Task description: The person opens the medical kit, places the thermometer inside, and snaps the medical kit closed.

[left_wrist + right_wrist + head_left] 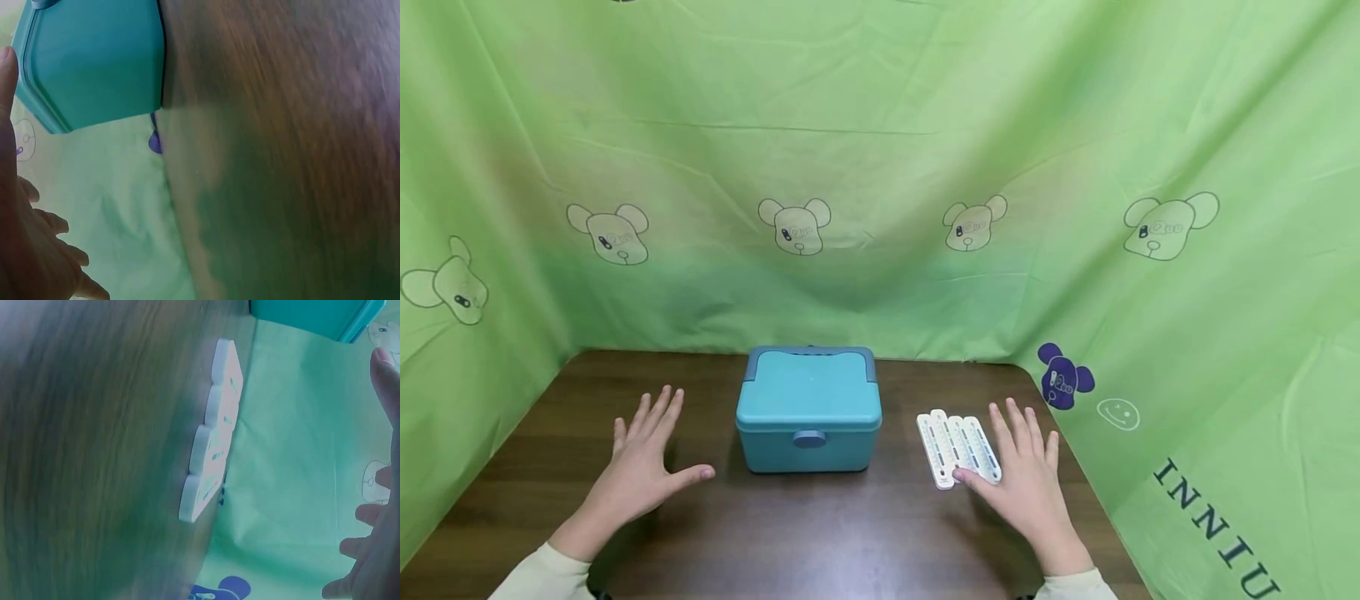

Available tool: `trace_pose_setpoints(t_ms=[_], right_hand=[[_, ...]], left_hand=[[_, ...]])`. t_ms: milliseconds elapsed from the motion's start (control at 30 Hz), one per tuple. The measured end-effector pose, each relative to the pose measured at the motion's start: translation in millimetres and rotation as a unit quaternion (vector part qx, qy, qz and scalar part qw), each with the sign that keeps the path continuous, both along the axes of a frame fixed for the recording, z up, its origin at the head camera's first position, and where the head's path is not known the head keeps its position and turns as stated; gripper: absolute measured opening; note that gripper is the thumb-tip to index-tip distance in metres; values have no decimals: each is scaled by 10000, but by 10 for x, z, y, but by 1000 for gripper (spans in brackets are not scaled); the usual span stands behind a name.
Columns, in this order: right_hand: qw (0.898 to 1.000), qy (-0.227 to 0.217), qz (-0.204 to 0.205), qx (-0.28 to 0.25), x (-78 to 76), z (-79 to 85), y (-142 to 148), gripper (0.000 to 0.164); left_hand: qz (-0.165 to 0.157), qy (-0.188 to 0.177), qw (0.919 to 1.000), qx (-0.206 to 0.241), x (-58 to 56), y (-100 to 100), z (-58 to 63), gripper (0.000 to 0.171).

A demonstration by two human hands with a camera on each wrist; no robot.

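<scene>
A teal lidded box (809,408) with a blue latch stands closed on the brown table. To its right lie several white thermometers (942,450) side by side, each with a printed scale. My left hand (643,467) hovers left of the box with fingers spread and nothing in it. My right hand (1022,479) is held spread over the table by the thermometers; its thumb overlaps their near end in the head view. In the right wrist view the thermometers (215,431) lie apart from that hand (375,537). The left wrist view shows the box (94,62) beyond the left thumb.
The wooden table (797,533) has rounded far corners. A green cloth (880,292) with printed bear heads hangs behind it and along both sides. The box stands near the table's back edge.
</scene>
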State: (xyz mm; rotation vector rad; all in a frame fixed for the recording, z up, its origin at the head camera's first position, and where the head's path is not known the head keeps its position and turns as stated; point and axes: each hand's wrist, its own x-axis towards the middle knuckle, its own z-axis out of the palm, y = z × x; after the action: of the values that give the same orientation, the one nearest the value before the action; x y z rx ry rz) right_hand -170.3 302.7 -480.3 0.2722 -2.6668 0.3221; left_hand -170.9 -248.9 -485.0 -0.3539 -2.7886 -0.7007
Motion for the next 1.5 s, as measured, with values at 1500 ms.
trace_pose_setpoints(t_ms=[1500], right_hand=[[9759, 242, 85, -2169, 188, 1, -1149, 98]], left_hand=[[-68, -1114, 9633, 2443, -224, 641, -256, 115]])
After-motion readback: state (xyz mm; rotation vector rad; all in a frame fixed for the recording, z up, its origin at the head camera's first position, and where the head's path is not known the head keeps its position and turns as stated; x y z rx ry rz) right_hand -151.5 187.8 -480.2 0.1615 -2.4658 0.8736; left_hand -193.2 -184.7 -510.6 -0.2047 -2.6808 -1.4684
